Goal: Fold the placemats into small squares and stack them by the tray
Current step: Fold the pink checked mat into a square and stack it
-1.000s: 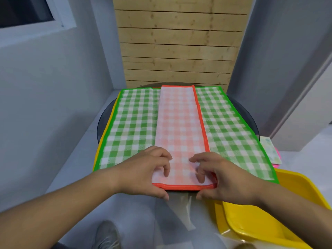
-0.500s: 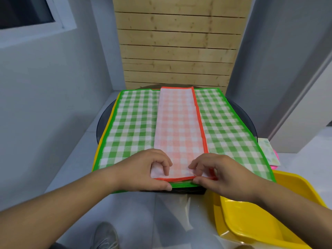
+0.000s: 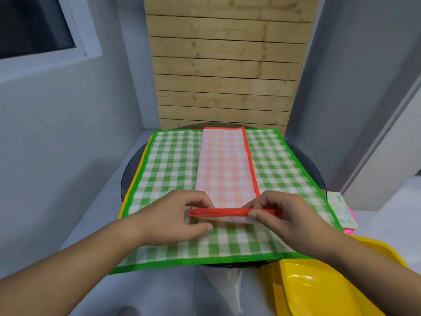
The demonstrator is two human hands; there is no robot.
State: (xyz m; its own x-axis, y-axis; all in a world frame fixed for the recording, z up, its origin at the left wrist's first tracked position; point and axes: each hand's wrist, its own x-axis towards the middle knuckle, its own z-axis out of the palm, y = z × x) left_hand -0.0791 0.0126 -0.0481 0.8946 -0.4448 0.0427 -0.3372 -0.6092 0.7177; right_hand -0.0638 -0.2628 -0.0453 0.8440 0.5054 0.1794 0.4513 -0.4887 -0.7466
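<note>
Pinching the near end of the long folded pink-and-white checked placemat with red border (image 3: 224, 169): left hand (image 3: 180, 215) grips its left corner, right hand (image 3: 287, 215) its right corner, both clamped on the cloth. The near edge is raised off the green-and-white checked placemat (image 3: 168, 165) spread flat under it; the far end lies flat. The green mat covers the round dark glass counter (image 3: 314, 165). A yellow-edged mat (image 3: 136, 179) peeks out beneath at left. Yellow plastic tray (image 3: 319, 288) lower right, just beside the counter. Pale patterned folded cloth (image 3: 341, 208) farther right.
</note>
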